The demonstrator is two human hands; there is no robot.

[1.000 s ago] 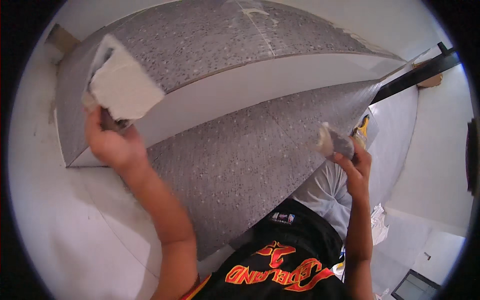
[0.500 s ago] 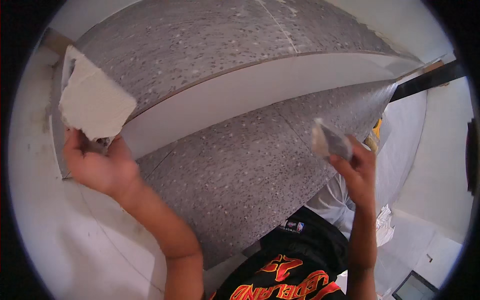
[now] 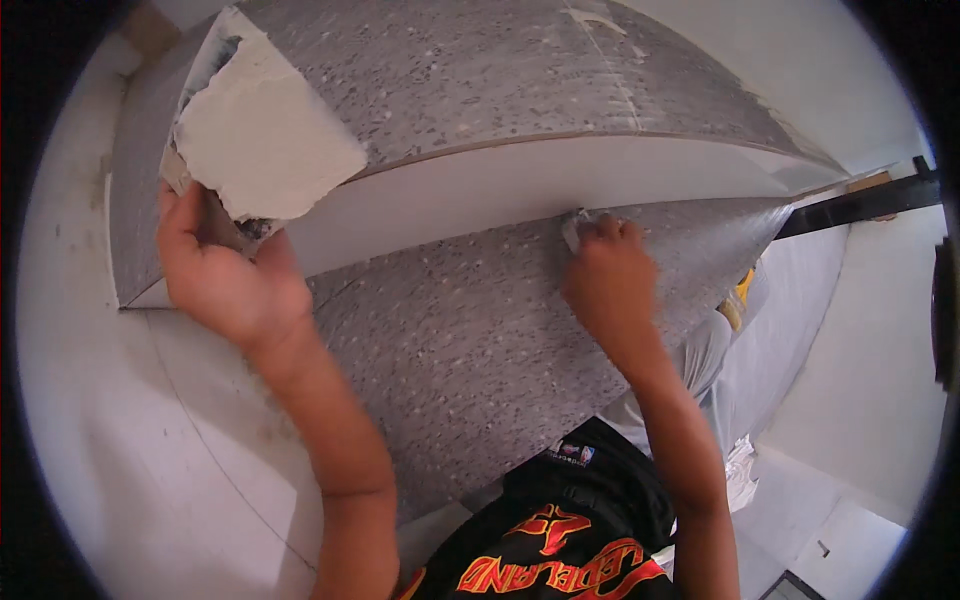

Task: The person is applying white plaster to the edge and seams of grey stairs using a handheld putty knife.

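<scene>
My left hand (image 3: 235,290) is closed round the near edge of a flat board (image 3: 192,85), which it holds tilted above the upper step. Off-white paste (image 3: 270,130) covers the board's face in a thick layer. To the right, my right hand (image 3: 615,280) grips a small scraper (image 3: 573,232), mostly hidden by the fingers. Its pale edge is at the joint where the white riser (image 3: 440,195) meets the grey speckled lower tread (image 3: 460,340).
Above the riser lies the grey speckled upper tread (image 3: 450,90), with a pale paste line (image 3: 620,85) across it. A white wall (image 3: 90,400) bounds the left. At the right are a black bar (image 3: 850,208) and a yellow object (image 3: 740,295).
My right hand has moved left and away from me, bringing the scraper down to the foot of the riser. The paste-covered board has shifted right and farther away with my left hand.
</scene>
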